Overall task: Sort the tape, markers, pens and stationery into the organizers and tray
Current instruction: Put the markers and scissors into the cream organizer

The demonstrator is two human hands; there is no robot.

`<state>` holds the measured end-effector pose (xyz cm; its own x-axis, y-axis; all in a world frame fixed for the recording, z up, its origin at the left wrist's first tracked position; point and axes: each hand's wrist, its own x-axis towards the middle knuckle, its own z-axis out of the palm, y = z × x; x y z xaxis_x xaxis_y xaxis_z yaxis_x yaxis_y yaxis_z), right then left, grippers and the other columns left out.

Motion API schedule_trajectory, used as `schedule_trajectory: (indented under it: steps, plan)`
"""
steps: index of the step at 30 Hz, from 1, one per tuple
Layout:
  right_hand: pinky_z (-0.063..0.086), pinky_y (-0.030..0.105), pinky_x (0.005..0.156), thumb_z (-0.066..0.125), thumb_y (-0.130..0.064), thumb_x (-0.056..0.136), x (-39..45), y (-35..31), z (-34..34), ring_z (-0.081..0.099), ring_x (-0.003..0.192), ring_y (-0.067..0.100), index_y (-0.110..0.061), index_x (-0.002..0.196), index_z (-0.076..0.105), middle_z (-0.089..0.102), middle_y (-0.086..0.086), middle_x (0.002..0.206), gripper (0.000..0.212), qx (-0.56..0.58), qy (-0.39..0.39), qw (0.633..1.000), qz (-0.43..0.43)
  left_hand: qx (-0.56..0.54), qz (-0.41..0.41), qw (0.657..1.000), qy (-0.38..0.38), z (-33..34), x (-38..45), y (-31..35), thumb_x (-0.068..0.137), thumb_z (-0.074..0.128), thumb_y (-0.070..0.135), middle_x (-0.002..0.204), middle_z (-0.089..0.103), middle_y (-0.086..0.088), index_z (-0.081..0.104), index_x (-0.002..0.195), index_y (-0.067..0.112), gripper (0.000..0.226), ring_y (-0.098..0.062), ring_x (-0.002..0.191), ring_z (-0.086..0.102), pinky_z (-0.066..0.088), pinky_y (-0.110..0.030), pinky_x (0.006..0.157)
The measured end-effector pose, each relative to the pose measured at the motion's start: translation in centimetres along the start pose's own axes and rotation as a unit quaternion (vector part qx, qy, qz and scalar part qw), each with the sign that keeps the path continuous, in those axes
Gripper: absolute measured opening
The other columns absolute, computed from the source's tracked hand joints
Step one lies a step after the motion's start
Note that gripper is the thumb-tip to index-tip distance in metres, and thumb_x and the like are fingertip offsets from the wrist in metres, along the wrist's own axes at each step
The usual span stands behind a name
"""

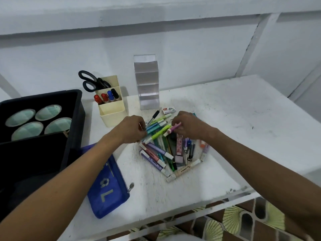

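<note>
A heap of highlighters, pens and markers (166,153) lies in the middle of the white table (234,122). My left hand (130,129) is at the heap's far left edge, fingers curled round the ends of teal and green highlighters (157,132). My right hand (188,126) pinches a pink highlighter (174,128) just above the heap. A cream organizer (112,108) behind my left hand holds red, blue and black markers and black scissors (91,82). Behind the heap stands a clear tiered acrylic organizer (147,84), with nothing visible in it.
A black tray (79,108) on the left holds several tape rolls (33,121). A blue zip pouch (107,188) lies at the front left. A small staple box (168,110) sits behind the heap. The table's front edge is near; patterned floor shows below.
</note>
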<state>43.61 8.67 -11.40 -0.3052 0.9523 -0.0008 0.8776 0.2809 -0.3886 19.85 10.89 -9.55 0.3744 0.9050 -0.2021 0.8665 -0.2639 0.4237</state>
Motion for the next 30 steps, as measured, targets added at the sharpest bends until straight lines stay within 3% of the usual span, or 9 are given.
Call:
schedule_trajectory:
  steps: [3, 6, 11, 15, 19, 21, 25, 30]
  plan:
    - [0.043, 0.024, 0.074, 0.065, -0.02, 0.084, -2.4, 2.1, -1.5, 0.059, 0.082, 0.017, -0.01, 0.093, 0.07, 0.067, 0.007, 0.094, 0.014, -0.008, -0.006, 0.997, 0.07, 0.005, 0.05, 0.999, 0.018, 0.4, 0.4, 1.9, 0.085, 0.069, 0.027, 0.094, 0.063, -0.002, 0.06, 0.095, 0.016, 0.017, -0.013, 0.075, 0.06, 0.045, -0.021, 0.061]
    - [0.042, 0.023, 0.063, 0.067, -0.025, 0.084, -4.7, 3.1, -2.5, 0.059, 0.075, 0.016, -0.014, 0.086, 0.07, 0.068, 0.004, 0.086, 0.012, -0.011, -0.076, 0.984, 0.161, 0.01, 0.076, 0.997, 0.01, 1.2, 0.8, 4.1, 0.085, 0.069, 0.031, 0.093, 0.059, 0.002, 0.062, 0.098, 0.017, 0.02, -0.013, 0.081, 0.055, 0.042, -0.024, 0.069]
    - [0.031, 0.019, 0.047, 0.07, -0.046, 0.079, -7.0, 1.4, -1.4, 0.046, 0.051, 0.006, -0.016, 0.061, 0.054, 0.053, -0.004, 0.06, 0.038, 0.06, -0.131, 0.959, 0.243, 0.005, 0.064, 0.998, -0.026, 3.0, 1.8, 7.0, 0.084, 0.07, 0.03, 0.096, 0.062, -0.003, 0.066, 0.097, 0.014, 0.021, -0.015, 0.081, 0.059, 0.048, -0.028, 0.07]
    - [0.04, 0.023, 0.049, 0.073, -0.05, 0.074, -7.0, 0.0, 1.0, 0.054, 0.056, 0.011, -0.019, 0.061, 0.05, 0.055, -0.002, 0.061, 0.04, 0.064, -0.081, 0.956, 0.275, 0.036, 0.056, 0.997, -0.044, 3.7, 2.0, 7.7, 0.084, 0.069, 0.028, 0.096, 0.065, -0.006, 0.069, 0.096, 0.011, 0.021, -0.016, 0.08, 0.058, 0.043, -0.024, 0.066]
    - [0.057, 0.033, 0.069, 0.072, -0.038, 0.077, -6.8, -0.7, 1.0, 0.067, 0.074, 0.021, -0.012, 0.075, 0.059, 0.065, 0.007, 0.076, 0.03, 0.106, -0.077, 0.943, 0.307, 0.033, 0.042, 0.998, -0.041, 3.4, 2.0, 7.5, 0.085, 0.069, 0.027, 0.094, 0.064, -0.005, 0.07, 0.095, 0.011, 0.019, -0.014, 0.076, 0.055, 0.038, -0.022, 0.057]
    - [0.053, 0.028, 0.061, 0.07, -0.03, 0.08, -6.8, -0.7, 0.3, 0.062, 0.065, 0.018, -0.006, 0.078, 0.062, 0.066, 0.01, 0.077, 0.026, 0.149, -0.075, 0.931, 0.325, 0.027, 0.038, 0.998, -0.037, 3.2, 2.0, 7.1, 0.085, 0.069, 0.026, 0.097, 0.065, -0.007, 0.07, 0.097, 0.01, 0.02, -0.015, 0.077, 0.057, 0.039, -0.023, 0.058]
    - [0.034, 0.016, 0.039, 0.066, -0.029, 0.083, -7.0, -0.5, -1.5, 0.047, 0.045, 0.009, -0.008, 0.068, 0.056, 0.056, 0.002, 0.059, 0.027, 0.173, -0.06, 0.92, 0.346, 0.015, 0.036, 0.999, -0.026, 2.6, 1.7, 6.6, 0.086, 0.068, 0.029, 0.099, 0.066, -0.005, 0.068, 0.099, 0.012, 0.021, -0.016, 0.078, 0.058, 0.043, -0.025, 0.063]
    - [0.033, 0.021, 0.043, 0.064, -0.026, 0.086, -5.5, -0.8, -4.5, 0.044, 0.044, 0.009, 0.002, 0.086, 0.067, 0.055, 0.005, 0.062, 0.028, 0.173, 0.035, 0.936, 0.304, -0.035, 0.019, 0.998, 0.043, 0.0, 1.2, 5.8, 0.087, 0.066, 0.027, 0.089, 0.067, -0.004, 0.065, 0.102, 0.012, 0.021, -0.019, 0.072, 0.066, 0.054, -0.029, 0.068]
